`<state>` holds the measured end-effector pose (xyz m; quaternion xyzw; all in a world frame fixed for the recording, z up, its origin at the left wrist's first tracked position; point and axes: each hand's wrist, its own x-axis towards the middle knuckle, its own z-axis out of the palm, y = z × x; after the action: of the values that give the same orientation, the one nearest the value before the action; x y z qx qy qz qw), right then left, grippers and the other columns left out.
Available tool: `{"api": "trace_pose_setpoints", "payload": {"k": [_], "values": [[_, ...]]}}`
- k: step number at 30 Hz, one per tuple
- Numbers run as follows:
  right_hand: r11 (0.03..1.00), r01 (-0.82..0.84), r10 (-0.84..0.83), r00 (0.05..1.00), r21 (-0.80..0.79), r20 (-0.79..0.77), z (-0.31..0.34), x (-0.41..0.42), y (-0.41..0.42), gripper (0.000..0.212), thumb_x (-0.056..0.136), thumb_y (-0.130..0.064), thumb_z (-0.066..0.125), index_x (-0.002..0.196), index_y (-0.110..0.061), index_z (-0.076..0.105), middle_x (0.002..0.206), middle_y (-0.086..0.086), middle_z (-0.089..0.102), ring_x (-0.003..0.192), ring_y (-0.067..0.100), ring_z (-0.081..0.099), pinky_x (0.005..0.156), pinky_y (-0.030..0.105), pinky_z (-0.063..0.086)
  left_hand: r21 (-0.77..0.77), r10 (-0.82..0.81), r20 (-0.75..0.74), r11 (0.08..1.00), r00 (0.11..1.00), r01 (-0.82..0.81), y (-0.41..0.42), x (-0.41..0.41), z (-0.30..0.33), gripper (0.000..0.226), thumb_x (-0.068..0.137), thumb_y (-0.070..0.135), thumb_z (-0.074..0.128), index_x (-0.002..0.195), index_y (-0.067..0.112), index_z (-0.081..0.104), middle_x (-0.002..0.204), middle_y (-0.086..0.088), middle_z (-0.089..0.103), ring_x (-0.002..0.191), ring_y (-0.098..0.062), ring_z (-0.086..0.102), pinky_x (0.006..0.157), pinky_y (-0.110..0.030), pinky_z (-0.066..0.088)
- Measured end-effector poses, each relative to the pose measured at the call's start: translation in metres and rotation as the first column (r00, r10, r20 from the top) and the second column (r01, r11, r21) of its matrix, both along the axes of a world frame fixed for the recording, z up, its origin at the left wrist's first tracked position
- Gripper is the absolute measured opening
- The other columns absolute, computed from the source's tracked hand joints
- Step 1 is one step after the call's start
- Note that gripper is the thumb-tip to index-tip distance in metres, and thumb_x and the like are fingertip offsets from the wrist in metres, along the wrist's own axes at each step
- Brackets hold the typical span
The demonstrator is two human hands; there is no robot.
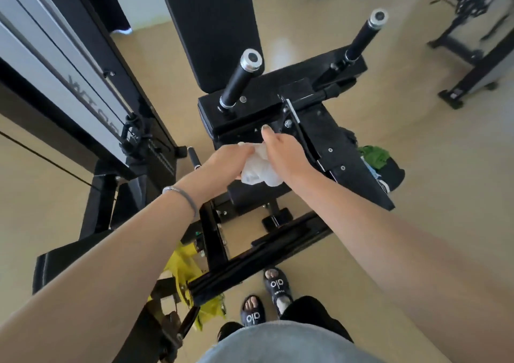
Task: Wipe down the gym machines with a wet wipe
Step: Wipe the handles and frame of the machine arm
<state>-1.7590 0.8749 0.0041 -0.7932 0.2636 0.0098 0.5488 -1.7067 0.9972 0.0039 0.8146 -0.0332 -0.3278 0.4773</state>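
Nearest are two feet in black sandals (253,311) on the tan floor (417,196). Above them both arms reach forward. The left hand (222,162) and right hand (283,154) meet, each grip curled on a crumpled white wipe (258,169) bunched between them. Just beyond the grips stands the black gym machine (319,129), its two handles (242,79) and backrest pad (211,23) farther off.

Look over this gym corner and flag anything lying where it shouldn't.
Two things stand out. A crumpled yellow sheet lies wedged among the black machine frame near the floor. A green cloth sits heaped on a dark bag beside the machine. Both hands hold the white wipe; nothing looks spilled or broken.
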Motion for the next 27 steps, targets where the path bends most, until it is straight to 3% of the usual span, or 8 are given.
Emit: {"api": "trace_pose_setpoints", "payload": {"k": [4, 7, 11, 14, 18, 21, 24, 27], "values": [[0.989, 0.135, -0.136, 0.99, 0.057, 0.021, 0.018, -0.029, -0.038, 0.047, 0.104, -0.044, 0.04, 0.073, -0.013, 0.057, 0.084, 0.004, 0.062, 0.085, 0.02, 0.057, 0.078, 0.038, 0.043, -0.003, -0.038, 0.114, 0.999, 0.993, 0.039, -0.044, -0.02, 0.021, 0.027, 0.101, 0.018, 0.045, 0.076, 0.026, 0.045, 0.088, -0.001, 0.051, 0.074, -0.015, 0.05, 0.075, -0.036, 0.051], [0.98, 0.177, -0.179, 0.984, 0.089, 0.012, 0.032, -0.052, -0.077, 0.044, 0.101, -0.049, 0.042, 0.078, -0.016, 0.06, 0.091, 0.005, 0.065, 0.093, 0.025, 0.061, 0.086, 0.039, 0.047, 0.0, -0.071, 0.141, 0.997, 0.987, 0.072, -0.08, -0.041, 0.035, 0.016, 0.099, 0.023, 0.043, 0.087, 0.019, 0.052, 0.09, -0.003, 0.055, 0.076, -0.019, 0.055, 0.065, -0.034, 0.052], [0.958, 0.225, -0.228, 0.974, 0.179, -0.006, 0.033, -0.089, -0.139, 0.043, 0.089, -0.06, 0.048, 0.083, -0.02, 0.062, 0.095, 0.006, 0.067, 0.106, 0.036, 0.064, 0.094, 0.045, 0.051, -0.047, -0.139, 0.101, 0.988, 0.985, 0.144, -0.139, -0.072, 0.05, 0.024, 0.1, 0.029, 0.045, 0.104, 0.014, 0.063, 0.081, -0.003, 0.062, 0.06, -0.014, 0.058, 0.051, -0.026, 0.047], [0.91, 0.294, -0.296, 0.955, 0.291, -0.039, 0.026, -0.122, -0.192, 0.05, 0.085, -0.064, 0.053, 0.089, -0.017, 0.071, 0.103, 0.008, 0.073, 0.101, 0.034, 0.068, 0.095, 0.046, 0.053, -0.018, -0.166, 0.137, 0.985, 0.976, 0.17, -0.195, -0.099, 0.056, 0.025, 0.103, 0.03, 0.045, 0.102, 0.015, 0.065, 0.092, -0.005, 0.066, 0.067, -0.016, 0.063, 0.058, -0.027, 0.052], [0.86, 0.316, -0.31, 0.947, 0.4, -0.083, 0.009, -0.166, -0.263, 0.051, 0.087, -0.066, 0.057, 0.097, -0.018, 0.072, 0.1, 0.005, 0.074, 0.094, 0.027, 0.07, 0.085, 0.037, 0.053, 0.087, -0.243, 0.229, 0.97, 0.943, 0.229, -0.267, -0.137, 0.052, 0.037, 0.105, 0.038, 0.042, 0.126, 0.015, 0.061, 0.099, -0.002, 0.062, 0.081, -0.011, 0.058, 0.061, -0.024, 0.049], [0.83, 0.34, -0.314, 0.94, 0.442, -0.132, 0.001, -0.19, -0.31, 0.075, 0.067, -0.078, 0.061, 0.114, -0.022, 0.07, 0.108, 0.002, 0.074, 0.099, 0.025, 0.071, 0.095, 0.039, 0.055, 0.154, -0.262, 0.253, 0.961, 0.931, 0.229, -0.317, -0.162, 0.043, 0.032, 0.104, 0.042, 0.041, 0.112, 0.017, 0.059, 0.094, -0.003, 0.062, 0.078, -0.012, 0.057, 0.055, -0.022, 0.043], [0.798, 0.31, -0.273, 0.95, 0.516, -0.148, -0.004, -0.208, -0.348, 0.061, 0.079, -0.066, 0.062, 0.108, -0.014, 0.071, 0.098, 0.001, 0.07, 0.087, 0.022, 0.067, 0.081, 0.034, 0.051, 0.153, -0.23, 0.24, 0.968, 0.943, 0.197, -0.358, -0.18, 0.032, 0.027, 0.103, 0.04, 0.043, 0.101, 0.016, 0.057, 0.096, -0.005, 0.063, 0.081, -0.015, 0.059, 0.057, -0.024, 0.041], [0.779, 0.294, -0.242, 0.956, 0.554, -0.167, -0.01, -0.214, -0.382, 0.054, 0.085, -0.06, 0.066, 0.112, -0.013, 0.072, 0.101, 0.005, 0.075, 0.091, 0.023, 0.07, 0.081, 0.035, 0.054, 0.166, -0.203, 0.254, 0.972, 0.946, 0.164, -0.387, -0.185, 0.023, 0.029, 0.103, 0.037, 0.044, 0.087, 0.014, 0.054, 0.082, -0.001, 0.053, 0.074, -0.016, 0.052, 0.06, -0.027, 0.042]]}}
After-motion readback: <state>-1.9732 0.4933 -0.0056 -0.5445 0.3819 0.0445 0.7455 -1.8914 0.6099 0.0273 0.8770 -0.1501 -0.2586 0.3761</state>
